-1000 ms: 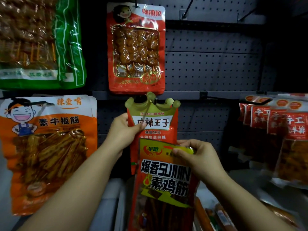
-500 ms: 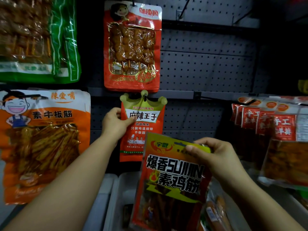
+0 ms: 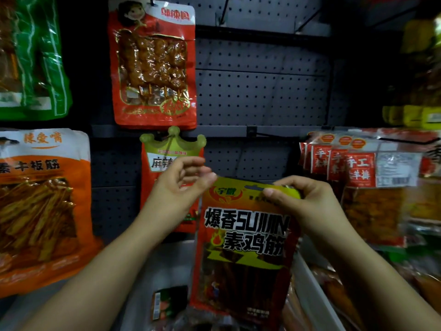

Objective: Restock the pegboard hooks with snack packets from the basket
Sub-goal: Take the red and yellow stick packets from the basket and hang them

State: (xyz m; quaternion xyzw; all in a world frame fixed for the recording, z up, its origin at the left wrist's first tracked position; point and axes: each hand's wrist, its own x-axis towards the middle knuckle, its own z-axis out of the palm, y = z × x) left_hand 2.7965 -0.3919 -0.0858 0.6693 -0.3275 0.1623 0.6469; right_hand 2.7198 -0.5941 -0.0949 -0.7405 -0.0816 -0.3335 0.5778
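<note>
Grey pegboard [image 3: 257,96] behind, hung with packets. Red-and-yellow snack packet [image 3: 243,247] hangs upright over the basket [image 3: 312,283], below a bare hook [image 3: 269,134]. Right hand [image 3: 307,204] pinches its top edge; left hand [image 3: 176,187] is just beside it, fingers loosely curled, holding nothing, before the crown-topped packet [image 3: 171,149].

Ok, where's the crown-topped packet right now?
The crown-topped packet hangs on the pegboard at centre-left, under the skewer packet, partly behind the left hand.
</note>
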